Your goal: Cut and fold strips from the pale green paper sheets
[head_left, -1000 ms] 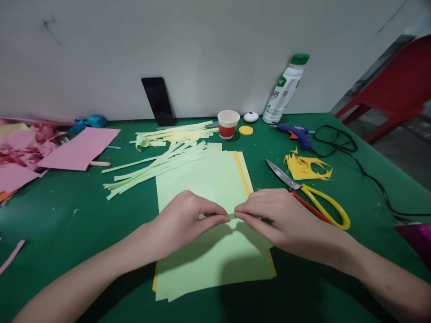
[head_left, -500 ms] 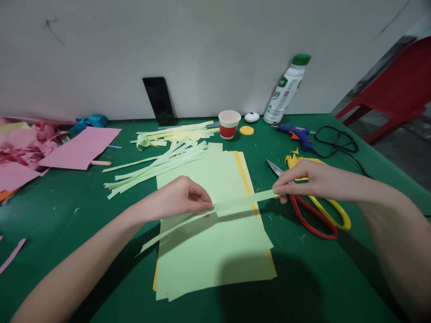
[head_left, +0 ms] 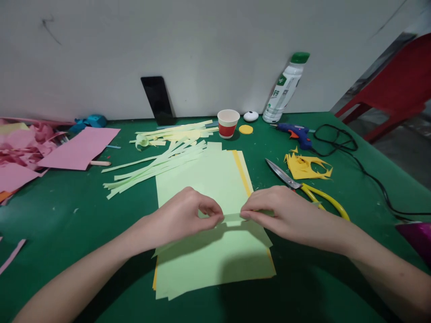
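A light green paper strip (head_left: pixel 232 217) is stretched between my two hands, above a stack of green paper sheets (head_left: pixel 215 264). My left hand (head_left: pixel 190 213) pinches it between thumb and fingertips. On the other side, my right hand (head_left: pixel 274 208) pinches the same strip, a short span from the left fingertips. The strip's far ends are mostly covered by the hands. Just beyond my right hand lie scissors (head_left: pixel 283 172) with yellow and red handles; the red one is largely hidden. Loose green strips (head_left: pixel 161 168) rest at the stack's upper left.
A paper cup (head_left: pixel 228 123), a yellow disc (head_left: pixel 246 129), a white case (head_left: pixel 251 116) and a leaning bottle (head_left: pixel 284 92) stand along the wall near a phone (head_left: pixel 157 101). A glue gun (head_left: pixel 298 133) with its cord and yellow scraps (head_left: pixel 303 167) lie right. Pink paper (head_left: pixel 81 148) is left.
My right hand has moved left and down, close to my left hand, shortening the span of strip between them. My left hand has shifted slightly right and down. The yellow scraps are now uncovered.
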Available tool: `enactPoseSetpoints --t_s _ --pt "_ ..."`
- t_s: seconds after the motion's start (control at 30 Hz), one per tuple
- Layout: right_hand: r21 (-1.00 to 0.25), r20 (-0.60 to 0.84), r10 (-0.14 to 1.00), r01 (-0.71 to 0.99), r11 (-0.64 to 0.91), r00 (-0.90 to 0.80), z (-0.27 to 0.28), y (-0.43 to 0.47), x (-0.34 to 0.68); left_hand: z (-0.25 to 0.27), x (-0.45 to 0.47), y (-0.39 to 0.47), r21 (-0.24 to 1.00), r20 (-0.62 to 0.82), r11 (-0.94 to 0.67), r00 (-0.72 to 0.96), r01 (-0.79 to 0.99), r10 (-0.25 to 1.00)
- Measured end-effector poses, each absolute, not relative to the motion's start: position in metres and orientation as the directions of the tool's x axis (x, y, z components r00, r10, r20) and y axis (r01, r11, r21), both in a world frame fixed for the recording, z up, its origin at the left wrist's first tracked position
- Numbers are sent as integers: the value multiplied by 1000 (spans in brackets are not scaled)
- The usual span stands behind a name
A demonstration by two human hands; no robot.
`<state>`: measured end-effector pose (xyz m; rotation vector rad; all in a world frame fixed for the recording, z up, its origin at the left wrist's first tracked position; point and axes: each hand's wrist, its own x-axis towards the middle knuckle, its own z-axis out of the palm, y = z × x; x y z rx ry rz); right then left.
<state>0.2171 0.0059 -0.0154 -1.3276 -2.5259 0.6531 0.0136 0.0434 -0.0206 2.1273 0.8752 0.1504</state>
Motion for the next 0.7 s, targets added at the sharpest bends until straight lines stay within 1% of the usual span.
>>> enactPoseSetpoints --t_s 0.17,0.3,0.43,0.57,0.7 --pt "-462 8 821 726 510 -571 -10 15 234 -15 10 50 715 -293 -315 676 624 676" --pt "-466 -1 820 726 506 -572 -11 24 252 -13 7 58 690 -330 -293 648 662 687" --pt "-473 -123 843 778 413 -523 -10 33 272 -13 3 64 678 -330 -279 621 680 711" --pt "-505 -230 834 794 339 -502 -9 36 276 -15 3 65 690 -333 -244 598 682 729" --pt "-526 -262 812 782 333 -521 -15 30 256 -19 8 59 722 -245 -292 627 627 740"
